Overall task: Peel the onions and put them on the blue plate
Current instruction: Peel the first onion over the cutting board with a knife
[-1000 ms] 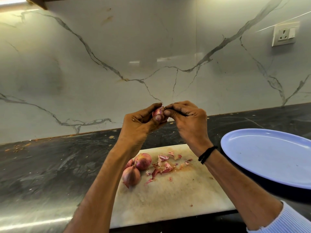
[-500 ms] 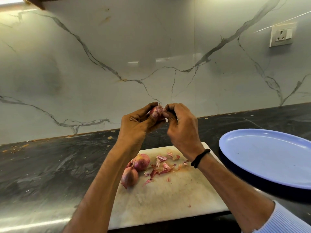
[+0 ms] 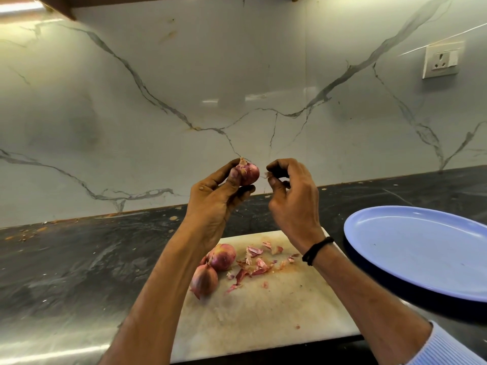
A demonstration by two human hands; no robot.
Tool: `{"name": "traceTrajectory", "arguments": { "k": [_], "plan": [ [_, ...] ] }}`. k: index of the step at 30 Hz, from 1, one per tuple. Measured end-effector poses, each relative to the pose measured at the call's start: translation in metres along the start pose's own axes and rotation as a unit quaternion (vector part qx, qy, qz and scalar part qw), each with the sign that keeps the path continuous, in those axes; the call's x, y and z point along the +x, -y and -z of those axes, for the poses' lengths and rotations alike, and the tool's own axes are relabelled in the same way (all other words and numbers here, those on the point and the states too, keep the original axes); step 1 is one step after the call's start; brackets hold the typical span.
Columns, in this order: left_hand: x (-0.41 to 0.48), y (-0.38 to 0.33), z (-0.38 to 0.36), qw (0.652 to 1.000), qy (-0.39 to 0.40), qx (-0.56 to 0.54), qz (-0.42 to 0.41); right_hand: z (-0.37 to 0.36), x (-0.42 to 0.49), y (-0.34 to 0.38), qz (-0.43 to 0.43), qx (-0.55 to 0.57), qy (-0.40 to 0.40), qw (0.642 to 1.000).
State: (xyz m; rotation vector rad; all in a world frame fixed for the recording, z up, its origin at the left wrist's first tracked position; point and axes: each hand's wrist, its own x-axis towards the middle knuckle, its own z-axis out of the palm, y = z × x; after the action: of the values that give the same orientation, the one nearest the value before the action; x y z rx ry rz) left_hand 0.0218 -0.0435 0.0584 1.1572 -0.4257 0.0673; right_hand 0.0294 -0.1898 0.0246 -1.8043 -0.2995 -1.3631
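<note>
The left hand (image 3: 210, 196) held one onion (image 3: 247, 173), small & red, up in front of the wall (image 3: 158, 75) above the far edge of the cutting board (image 3: 263, 312). Its fingers (image 3: 224, 169) & thumb were curled round it, papery tip up. The right hand (image 3: 290, 201) sat just beside, not touching the onion, thumb & forefinger pinched together on a thin scrap of peel (image 3: 268, 175). On the board's left part lay two more onions (image 3: 222, 256), skins on, touching each other, w/ loose peel bits (image 3: 253, 264) next to them. The blue plate (image 3: 395, 233) stood on the bench (image 3: 79, 259) to the right, nothing on it.

Handling, prob.: the onion was light, firm & round, so it'd roll if set down carelessly. Once bare it'd likely be slick, so better cupped across the middle w/ several fingers than held by the tip. The dry skin looked thin & brittle, tearing into bits; best picked at from the tip end w/ a nail.

Hard to tell: how much skin was left on the held onion, esp. the palm side. A third onion may've been tucked behind the left wrist; couldn't say. The plate's right edge was cut off by the frame.
</note>
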Motion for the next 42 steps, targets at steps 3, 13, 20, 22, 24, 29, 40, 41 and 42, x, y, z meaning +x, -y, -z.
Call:
{"name": "traceTrajectory", "arguments": {
  "k": [3,13,20,22,24,29,40,41,42],
  "plan": [
    [-0.0001,-0.0013,0.0001,1.0,-0.004,0.006,-0.005,-0.0006,-0.001,0.0042,0.044,0.009,0.008,0.999],
    [-0.0018,-0.0006,0.0013,0.999,0.016,0.041,-0.023,-0.0003,-0.0038,0.0021,0.149,-0.004,0.05,0.988],
    [0.0008,0.0014,0.0032,0.997,0.014,0.064,-0.028,0.0003,-0.002,0.0002,0.167,-0.033,0.03,0.985],
    [0.0012,0.0008,0.0048,0.997,0.019,0.07,-0.031,0.001,-0.0018,0.0004,0.177,-0.041,0.024,0.983],
    [0.0015,0.0004,0.0059,0.996,0.023,0.08,-0.037,0.0015,-0.0019,0.0014,0.18,-0.041,0.02,0.983],
    [0.0015,0.0009,0.0034,0.999,0.006,0.043,-0.021,-0.0006,-0.0027,-0.0009,0.165,-0.051,0.025,0.985],
    [0.001,0.0023,0.0033,0.999,0.012,0.051,-0.008,-0.0009,-0.001,0.0037,0.146,-0.035,0.047,0.987],
    [0.0009,0.0026,0.0034,0.999,0.011,0.049,-0.009,-0.0007,-0.0018,0.004,0.157,-0.047,0.045,0.986],
    [0.001,0.0029,0.0033,0.999,0.009,0.047,-0.009,-0.0002,-0.0019,0.0042,0.161,-0.053,0.041,0.985]
  ]
}}
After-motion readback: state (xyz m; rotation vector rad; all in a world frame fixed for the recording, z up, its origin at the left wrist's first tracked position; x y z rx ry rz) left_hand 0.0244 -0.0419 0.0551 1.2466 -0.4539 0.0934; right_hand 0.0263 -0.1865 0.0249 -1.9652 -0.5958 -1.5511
